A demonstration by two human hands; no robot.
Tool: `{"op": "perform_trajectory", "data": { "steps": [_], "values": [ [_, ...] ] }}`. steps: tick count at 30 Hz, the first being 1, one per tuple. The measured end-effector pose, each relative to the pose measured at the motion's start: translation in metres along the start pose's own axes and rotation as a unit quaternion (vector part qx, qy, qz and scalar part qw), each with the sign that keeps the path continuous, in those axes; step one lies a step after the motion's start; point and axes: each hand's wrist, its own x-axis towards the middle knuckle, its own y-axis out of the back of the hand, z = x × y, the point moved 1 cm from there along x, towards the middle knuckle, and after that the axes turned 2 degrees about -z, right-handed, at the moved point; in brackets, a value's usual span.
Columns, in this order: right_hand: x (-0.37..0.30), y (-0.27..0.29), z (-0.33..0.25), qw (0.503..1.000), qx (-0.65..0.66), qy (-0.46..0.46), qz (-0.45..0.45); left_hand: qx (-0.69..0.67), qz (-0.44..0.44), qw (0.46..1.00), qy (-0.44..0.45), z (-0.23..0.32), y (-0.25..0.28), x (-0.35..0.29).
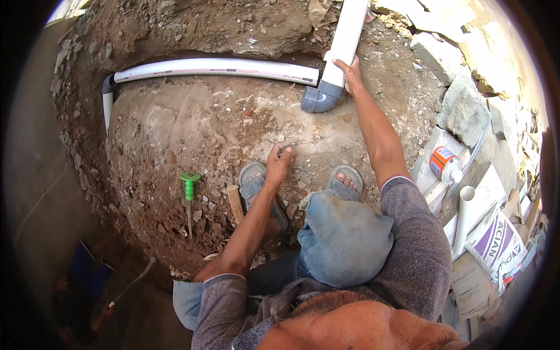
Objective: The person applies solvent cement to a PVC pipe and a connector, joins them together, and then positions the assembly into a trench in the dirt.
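My right hand (351, 76) is wrapped round a thick white pipe (346, 38) near its lower end, where a grey elbow fitting (324, 97) is attached. The elbow's mouth points left, just below the right end of a long white pipe (216, 68) that lies in a trench; the two are apart. Over the dirt between my sandalled feet and the elbow, my left hand (280, 161) has its fingers curled together, and what they hold, if anything, is too small to tell. A chisel with a green guarded grip (189, 189) stands upright in the soil left of my feet.
A dark elbow (108, 83) joins the long pipe's left end to a downward pipe. At right lie broken stone slabs (466, 111), an orange-and-white can (445, 164), a short white tube (464, 219) and a printed bag (496, 248). Another person's hand (104, 315) shows in shadow, lower left.
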Motion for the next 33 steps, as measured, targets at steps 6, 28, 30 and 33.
{"op": "perform_trajectory", "data": {
  "steps": [6,28,30,33],
  "values": [
    [0.006,-0.001,0.006,1.000,0.006,-0.013,0.017,-0.053,0.021,0.998,-0.015,0.007,-0.008,0.005],
    [0.010,-0.001,-0.003,1.000,0.003,-0.005,-0.009,-0.099,0.014,0.995,0.013,-0.019,-0.015,-0.003],
    [0.006,-0.004,-0.009,1.000,0.009,0.001,-0.023,-0.085,0.006,0.996,0.003,-0.013,-0.016,-0.002],
    [0.001,-0.003,-0.015,1.000,0.020,-0.002,-0.022,-0.068,0.000,0.998,-0.010,0.001,-0.022,-0.002]
  ]
}}
